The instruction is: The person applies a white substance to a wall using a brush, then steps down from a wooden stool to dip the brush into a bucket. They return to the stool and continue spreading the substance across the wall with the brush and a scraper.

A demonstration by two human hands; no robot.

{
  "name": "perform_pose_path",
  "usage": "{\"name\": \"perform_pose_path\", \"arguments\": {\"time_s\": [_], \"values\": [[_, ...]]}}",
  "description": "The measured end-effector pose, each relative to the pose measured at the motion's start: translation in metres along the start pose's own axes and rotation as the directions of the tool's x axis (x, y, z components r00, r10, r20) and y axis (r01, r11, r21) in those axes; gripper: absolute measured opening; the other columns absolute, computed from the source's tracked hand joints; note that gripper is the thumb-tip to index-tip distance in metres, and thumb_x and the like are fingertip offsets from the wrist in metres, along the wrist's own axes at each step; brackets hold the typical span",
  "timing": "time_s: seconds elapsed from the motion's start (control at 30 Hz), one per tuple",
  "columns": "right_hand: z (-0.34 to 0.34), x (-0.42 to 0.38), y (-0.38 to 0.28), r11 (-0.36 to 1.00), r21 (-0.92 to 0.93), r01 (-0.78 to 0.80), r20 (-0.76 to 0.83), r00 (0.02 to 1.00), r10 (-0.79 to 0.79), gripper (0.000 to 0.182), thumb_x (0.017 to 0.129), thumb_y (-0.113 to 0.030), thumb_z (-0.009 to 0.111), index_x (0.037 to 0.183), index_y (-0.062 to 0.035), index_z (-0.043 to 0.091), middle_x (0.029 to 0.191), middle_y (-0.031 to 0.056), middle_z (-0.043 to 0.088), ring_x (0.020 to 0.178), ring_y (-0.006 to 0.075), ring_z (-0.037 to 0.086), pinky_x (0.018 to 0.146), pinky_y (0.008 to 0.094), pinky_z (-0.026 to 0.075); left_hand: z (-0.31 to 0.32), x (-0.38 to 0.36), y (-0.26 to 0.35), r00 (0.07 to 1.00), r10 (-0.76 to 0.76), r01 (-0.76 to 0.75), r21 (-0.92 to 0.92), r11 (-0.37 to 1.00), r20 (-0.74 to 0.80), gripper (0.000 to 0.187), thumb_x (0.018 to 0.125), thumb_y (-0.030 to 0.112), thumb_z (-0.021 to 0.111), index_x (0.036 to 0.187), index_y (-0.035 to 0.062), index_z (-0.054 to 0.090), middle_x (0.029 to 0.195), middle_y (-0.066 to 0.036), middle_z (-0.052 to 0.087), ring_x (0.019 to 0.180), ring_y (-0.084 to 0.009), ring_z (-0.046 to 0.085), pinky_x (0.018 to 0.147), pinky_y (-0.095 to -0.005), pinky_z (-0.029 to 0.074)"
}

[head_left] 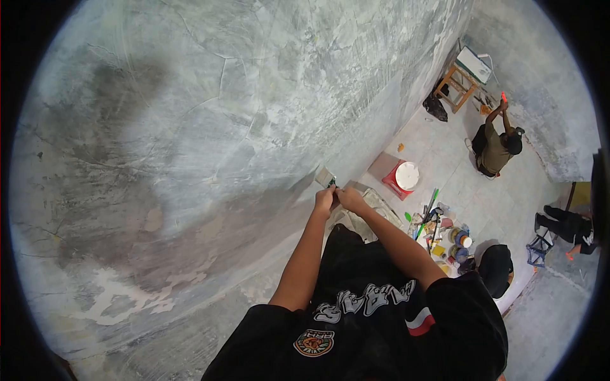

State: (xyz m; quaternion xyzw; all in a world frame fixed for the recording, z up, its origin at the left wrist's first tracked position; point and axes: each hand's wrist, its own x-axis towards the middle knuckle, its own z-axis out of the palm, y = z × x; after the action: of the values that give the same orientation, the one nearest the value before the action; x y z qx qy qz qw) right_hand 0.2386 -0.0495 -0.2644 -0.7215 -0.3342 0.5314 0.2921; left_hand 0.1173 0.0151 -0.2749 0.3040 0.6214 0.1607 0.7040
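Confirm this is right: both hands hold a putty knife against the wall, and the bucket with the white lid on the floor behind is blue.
Wrong on the colour. The head view shows both hands, left and right, on the putty knife against the wall, but the bucket is red.

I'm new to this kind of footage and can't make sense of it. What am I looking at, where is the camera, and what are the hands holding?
There is one picture, from a camera worn on a person's head, looking down through a fisheye lens, so everything curves. The two bare arms are the wearer's own. The left hand and right hand meet on a small flat tool pressed against the grey, patchy wall; what kind of tool is too small to tell. On the floor below stand a red bucket with a white lid and a cluster of paint pots. Another person works at the far wall.
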Motion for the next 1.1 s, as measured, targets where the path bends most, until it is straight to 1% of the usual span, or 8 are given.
{"name": "perform_pose_path", "arguments": {"time_s": [0.13,0.37,0.5,0.57,0.73,0.93,1.03,1.1], "values": [[0.0,0.001,0.001,0.961,0.163,-0.225,0.211,0.959,0.189,0.054,0.095,-0.04,0.049,0.093,0.0092,0.071,0.082,0.0273,0.071,0.083,0.0408,0.071,0.077,0.0483,0.053,-0.014,-0.005,-0.01,0.953,-0.183,0.213,-0.105,0.971,0.242,0.027,0.102,0.035,0.056,0.105,0.0101,0.066,0.098,-0.004,0.067,0.094,-0.0197,0.063,0.089,-0.0395,0.051],[0.034,0.025,-0.008,0.982,0.161,-0.101,0.044,0.995,0.095,0.047,0.094,-0.032,0.048,0.101,0.0084,0.07,0.099,0.0288,0.072,0.099,0.0427,0.07,0.087,0.0494,0.053,-0.026,0.004,-0.004,0.959,-0.18,0.219,-0.169,0.961,0.22,0.029,0.102,0.041,0.053,0.111,0.0172,0.068,0.113,0.004,0.065,0.107,-0.0183,0.057,0.094,-0.0387,0.042],[0.017,-0.006,-0.068,0.998,0.065,0.019,-0.126,0.992,-0.01,0.045,0.096,-0.032,0.047,0.105,0.0069,0.069,0.106,0.0294,0.07,0.105,0.0446,0.067,0.094,0.0484,0.05,-0.036,0.009,0.018,0.959,0.014,0.098,-0.379,0.92,0.282,0.027,0.102,0.032,0.054,0.115,0.0126,0.067,0.114,-0.001,0.068,0.11,-0.0174,0.059,0.096,-0.0387,0.043],[0.016,-0.017,-0.086,0.971,0.071,0.228,-0.204,0.956,-0.21,0.046,0.097,-0.032,0.048,0.111,0.0081,0.067,0.109,0.0345,0.067,0.103,0.0489,0.065,0.093,0.0524,0.05,-0.039,-0.011,0.043,0.922,0.16,0.063,-0.544,0.837,0.353,0.028,0.103,0.024,0.053,0.118,0.0045,0.066,0.115,-0.007,0.07,0.11,-0.0221,0.064,0.1,-0.0367,0.047],[-0.029,-0.104,-0.165,0.887,0.225,0.402,-0.191,0.911,-0.365,0.04,0.097,-0.027,0.053,0.105,0.0094,0.066,0.095,0.0336,0.067,0.093,0.0495,0.066,0.082,0.0511,0.052,-0.022,-0.136,0.127,0.92,0.267,-0.086,-0.515,0.853,0.289,0.027,0.102,0.02,0.056,0.119,0.0015,0.065,0.112,-0.008,0.071,0.107,-0.02,0.065,0.096,-0.0337,0.048],[-0.072,-0.18,-0.253,0.674,0.354,0.649,-0.214,0.757,-0.617,0.033,0.102,-0.022,0.053,0.103,0.0095,0.062,0.08,0.0255,0.065,0.073,0.0313,0.065,0.07,0.0396,0.049,0.009,-0.258,0.206,0.784,0.616,-0.545,-0.397,0.738,0.069,0.03,0.102,0.018,0.06,0.123,-0.0025,0.065,0.106,-0.011,0.073,0.093,-0.0157,0.069,0.082,-0.0286,0.054],[-0.094,-0.204,-0.285,0.652,0.36,0.667,-0.182,0.736,-0.652,0.036,0.101,-0.023,0.053,0.108,0.0111,0.063,0.076,0.0299,0.063,0.071,0.045,0.064,0.065,0.0446,0.049,0.022,-0.291,0.233,0.7,0.714,-0.683,-0.331,0.651,-0.039,0.031,0.101,0.018,0.061,0.121,-0.0046,0.066,0.101,-0.011,0.073,0.086,-0.0136,0.07,0.075,-0.0258,0.055],[-0.104,-0.215,-0.296,0.641,0.373,0.671,-0.165,0.728,-0.665,0.036,0.101,-0.022,0.053,0.109,0.0111,0.062,0.073,0.0281,0.062,0.067,0.0395,0.064,0.063,0.0425,0.048,0.028,-0.304,0.243,0.629,0.774,-0.759,-0.278,0.589,-0.077,0.033,0.101,0.018,0.06,0.123,-0.0067,0.065,0.104,-0.012,0.069,0.096,-0.0161,0.065,0.083,-0.0291,0.053]]}}
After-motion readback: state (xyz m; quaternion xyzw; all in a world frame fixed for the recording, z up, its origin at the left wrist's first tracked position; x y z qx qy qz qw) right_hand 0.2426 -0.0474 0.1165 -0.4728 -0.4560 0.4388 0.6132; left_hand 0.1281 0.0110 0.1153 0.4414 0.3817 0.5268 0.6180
